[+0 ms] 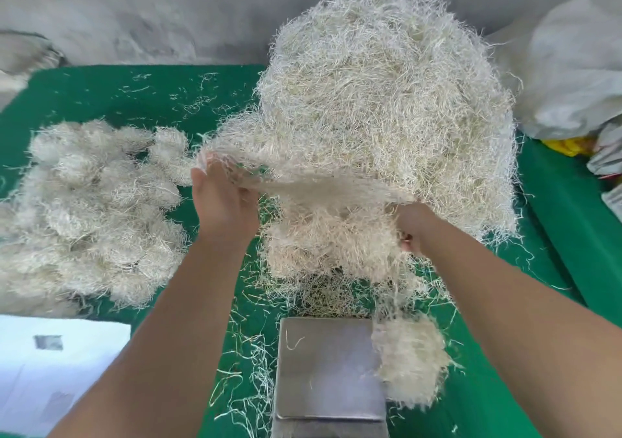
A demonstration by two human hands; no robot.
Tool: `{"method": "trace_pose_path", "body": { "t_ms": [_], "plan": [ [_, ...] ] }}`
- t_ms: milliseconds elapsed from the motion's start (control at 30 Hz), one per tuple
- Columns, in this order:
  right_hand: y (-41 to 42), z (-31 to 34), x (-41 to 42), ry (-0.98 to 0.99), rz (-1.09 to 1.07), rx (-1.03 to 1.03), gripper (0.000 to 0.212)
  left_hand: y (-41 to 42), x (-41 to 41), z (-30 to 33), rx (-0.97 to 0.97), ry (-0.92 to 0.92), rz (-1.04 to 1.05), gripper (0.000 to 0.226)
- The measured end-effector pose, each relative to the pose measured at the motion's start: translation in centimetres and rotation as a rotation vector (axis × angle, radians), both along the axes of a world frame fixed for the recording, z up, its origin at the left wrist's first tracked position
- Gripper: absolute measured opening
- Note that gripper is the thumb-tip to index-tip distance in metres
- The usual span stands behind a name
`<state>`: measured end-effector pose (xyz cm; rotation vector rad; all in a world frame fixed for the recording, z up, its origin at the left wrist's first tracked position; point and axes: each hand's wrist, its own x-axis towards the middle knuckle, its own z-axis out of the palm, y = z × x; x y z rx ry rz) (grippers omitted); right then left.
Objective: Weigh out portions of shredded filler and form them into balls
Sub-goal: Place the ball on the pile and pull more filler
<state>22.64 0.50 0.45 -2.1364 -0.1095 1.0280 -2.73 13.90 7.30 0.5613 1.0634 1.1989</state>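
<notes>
Left hand (225,198): fingers curled on a stretched wad (303,181) of filler, pulling it leftward off the heap.
Right hand (409,227): half buried in filler at the wad's other end; grip looks closed on strands, though its fingers are mostly hidden.
Heap (387,100): large mound toward the desk's far right.
Wad axis: runs left to right between both hands, above the heap's near foot.
Scale (328,367): steel pan at the near edge, directly below the hands, almost bare.
Loose clump (412,360): touching the pan's right side.
Balls (91,208): finished pile by the left edge.
Desk (555,222): green, strewn with strands.
</notes>
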Motion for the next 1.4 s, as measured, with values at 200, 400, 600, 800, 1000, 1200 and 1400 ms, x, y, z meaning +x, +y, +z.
{"method": "trace_pose_path", "body": {
  "t_ms": [200, 400, 600, 800, 1000, 1200, 1400],
  "plan": [
    [0.6, 1.7, -0.2, 0.421, -0.279, 0.297, 0.011, -1.2, 1.0, -3.0, 0.373, 0.837, -0.676, 0.041],
    [1.9, 3.5, 0.0, 0.443, -0.257, 0.345, 0.015, -4.5, 0.2, -6.7, 0.732, 1.353, -1.064, 0.040],
    [2.5, 2.7, 1.6, 0.530, -0.419, 0.418, 0.014, -4.7, -0.9, -5.9, 0.719, 1.286, -0.997, 0.046],
    [3.1, 2.4, 2.3, 0.518, -0.500, 0.471, 0.018, -5.5, -2.4, -5.1, 0.598, 0.964, -0.911, 0.050],
    [1.8, 2.4, 4.5, 0.134, -0.256, 0.280, 0.042, -6.3, -4.7, -3.5, 0.314, 0.447, -0.451, 0.062],
    [0.4, 2.9, 1.0, -0.334, 0.563, 0.154, 0.092, -7.7, -2.4, -1.4, 0.237, 0.501, -0.519, 0.123],
    [-9.2, -3.4, -4.7, -0.937, 0.392, 0.287, 0.037, -7.7, -2.2, -1.5, 0.360, 0.289, -0.469, 0.037]
  ]
}}
